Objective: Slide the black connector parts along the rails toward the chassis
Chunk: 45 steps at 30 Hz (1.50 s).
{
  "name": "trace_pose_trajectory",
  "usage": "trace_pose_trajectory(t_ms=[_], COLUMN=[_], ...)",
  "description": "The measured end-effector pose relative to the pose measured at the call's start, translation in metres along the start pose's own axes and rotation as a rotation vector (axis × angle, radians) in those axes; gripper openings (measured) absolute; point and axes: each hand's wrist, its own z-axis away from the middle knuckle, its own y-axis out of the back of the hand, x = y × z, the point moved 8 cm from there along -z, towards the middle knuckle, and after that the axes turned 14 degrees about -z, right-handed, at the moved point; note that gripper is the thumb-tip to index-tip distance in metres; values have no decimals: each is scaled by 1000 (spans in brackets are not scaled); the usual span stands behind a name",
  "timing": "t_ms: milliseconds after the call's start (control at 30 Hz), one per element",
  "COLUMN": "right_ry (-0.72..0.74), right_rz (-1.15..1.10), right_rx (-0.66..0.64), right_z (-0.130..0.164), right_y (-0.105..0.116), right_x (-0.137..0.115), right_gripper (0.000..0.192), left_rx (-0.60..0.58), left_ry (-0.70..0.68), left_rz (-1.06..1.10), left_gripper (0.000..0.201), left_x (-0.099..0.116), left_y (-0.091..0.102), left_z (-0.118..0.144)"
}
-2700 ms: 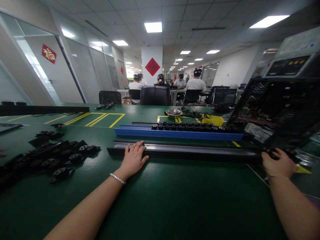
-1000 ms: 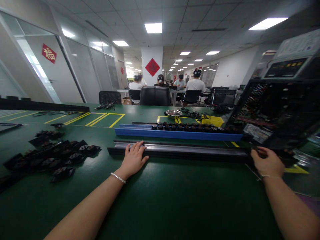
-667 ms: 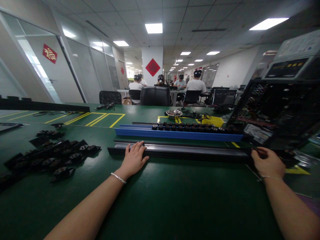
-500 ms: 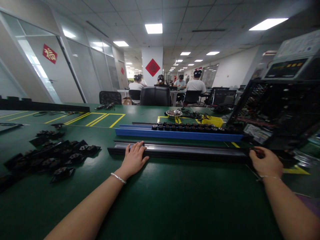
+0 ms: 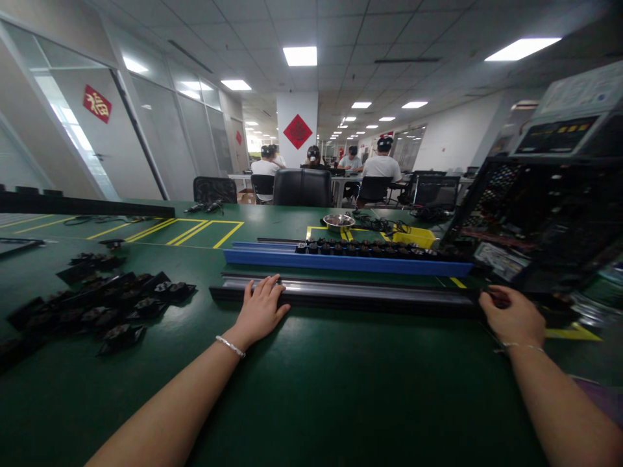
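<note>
A long black channel rail [image 5: 379, 295] with a shiny inner face lies across the green table in front of me. Over its left part my left hand [image 5: 263, 303] rests with its fingers stretched and slightly spread, touching the rail. At the rail's right end is my right hand [image 5: 516, 316], its fingers curled in a pinch around something dark and reddish, too hidden to name. Just behind lies a blue channel rail [image 5: 350, 261], and several small black parts [image 5: 365, 248] stand in a row along it.
Loose black parts [image 5: 97, 308] are heaped on the left. A metal bowl [image 5: 339, 222], cables and a yellow tray [image 5: 415, 237] sit behind the blue rail. An open computer case [image 5: 525, 220] stands at the right. Several people sit at tables farther back.
My right hand has shifted slightly left, closer in to the rail's right end, with its fingers still curled. The left hand and the rails look the same.
</note>
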Motion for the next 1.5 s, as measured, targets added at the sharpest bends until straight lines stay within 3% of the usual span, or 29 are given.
trace_pose_trajectory(t_ms=[133,300,667,1167,1500], right_ry=[-24,-105,-159,108,155], right_rz=[90,347,342,350,224], right_rx=[14,-72,-103,-216,-214], right_z=[-1,-2,-3,15,19], right_y=[-2,-14,-14,-35,-43], right_x=[1,8,13,-35,-40], right_gripper=[40,50,51,41,37], left_rx=[-1,4,11,22,21], left_ry=[3,2,2,2,2], left_rz=[3,0,-10,-25,-29], left_gripper=[40,40,40,40,40], left_x=[-1,0,0,0,0], left_y=[-1,-1,1,0,0], left_z=[0,0,0,0,0])
